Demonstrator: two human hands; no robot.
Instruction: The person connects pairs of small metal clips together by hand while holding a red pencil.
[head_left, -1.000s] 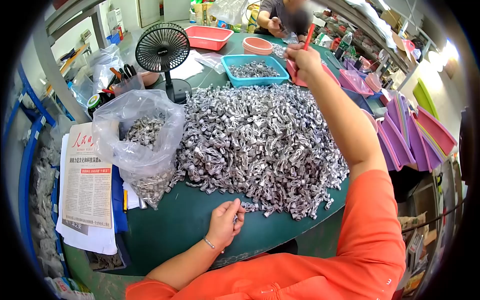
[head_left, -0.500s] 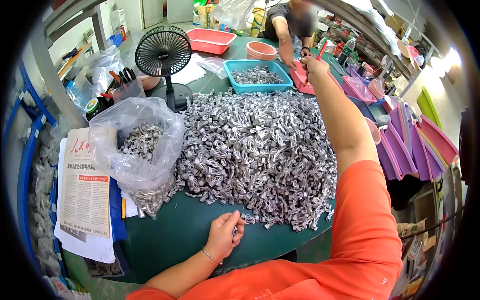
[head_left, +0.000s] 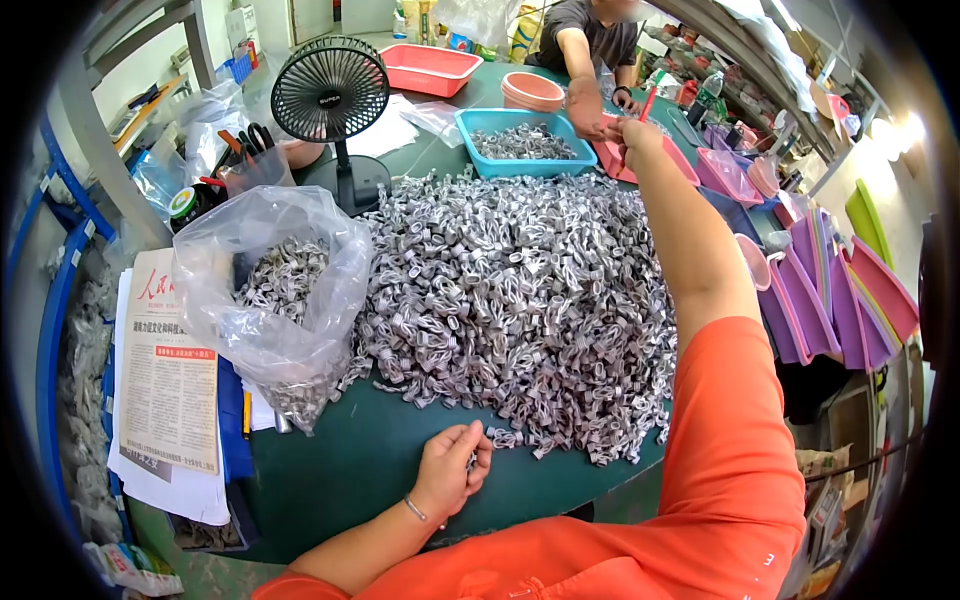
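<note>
My left hand (head_left: 455,468) is curled closed near the table's front edge, just below the pile. A small greyish bit shows between its fingers, too hidden to name. My right arm stretches over the pile's right side, and my right hand (head_left: 637,138) grips a red pen (head_left: 649,104) that points upward. A co-worker's hand (head_left: 586,108) reaches in from the far side, up against my right hand's fingertips; whether they touch is unclear. Both are above a red tray (head_left: 672,158). A large heap of small grey looped metal pieces (head_left: 510,300) covers the table's middle.
A blue tray (head_left: 520,168) of such pieces stands behind the heap. On the left are a clear plastic bag (head_left: 270,350) of pieces, a black fan (head_left: 331,95) and a newspaper (head_left: 168,390). Purple bins (head_left: 805,300) hang at the right. The green table (head_left: 350,480) shows in front.
The co-worker's hand has moved from the red tray toward my right hand and now meets its fingertips. My left hand keeps its pose. The view has shifted slightly.
</note>
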